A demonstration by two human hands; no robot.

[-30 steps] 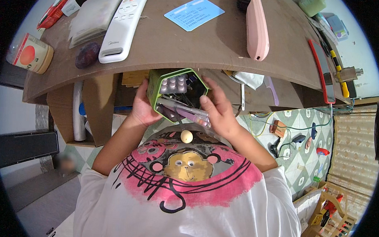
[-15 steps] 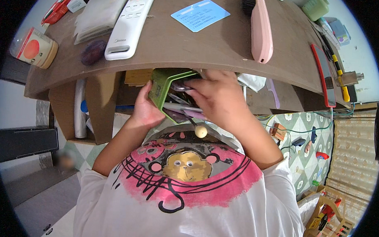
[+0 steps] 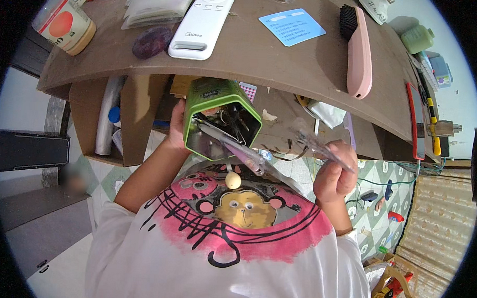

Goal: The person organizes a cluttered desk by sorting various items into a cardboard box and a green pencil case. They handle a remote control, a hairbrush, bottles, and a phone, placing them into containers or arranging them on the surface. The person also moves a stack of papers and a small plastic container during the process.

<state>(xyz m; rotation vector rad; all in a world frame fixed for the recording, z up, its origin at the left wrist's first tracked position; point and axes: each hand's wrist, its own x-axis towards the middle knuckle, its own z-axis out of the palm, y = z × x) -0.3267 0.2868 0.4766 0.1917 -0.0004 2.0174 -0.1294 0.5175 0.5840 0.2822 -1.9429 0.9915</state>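
My left hand (image 3: 177,133) grips the side of a green hexagonal pen holder (image 3: 214,93). The holder is tipped so that its dark mouth faces me. Inside lie several slim items, among them a purple-and-clear pen-like stick (image 3: 243,153) that juts over the rim, and dark pieces too shaded to name. A cream ball (image 3: 233,180) shows just below the mouth. Off to the right, my right hand (image 3: 336,176) is closed on a thin, see-through strip (image 3: 317,145), blurred, its kind unclear. My left fingers are partly hidden behind the holder.
Below the desktop (image 3: 242,49), an open drawer holds a white packet (image 3: 328,114), a lilac comb-like piece (image 3: 349,129) and a pink blister pack (image 3: 248,90). Above lie a white remote (image 3: 203,27), a blue card (image 3: 292,27), a pink hairbrush (image 3: 360,58) and a red-edged phone (image 3: 415,121).
My right hand has come out of the pen holder and moved right with the see-through strip. The holder has turned, its mouth now facing me. The view has shifted slightly.
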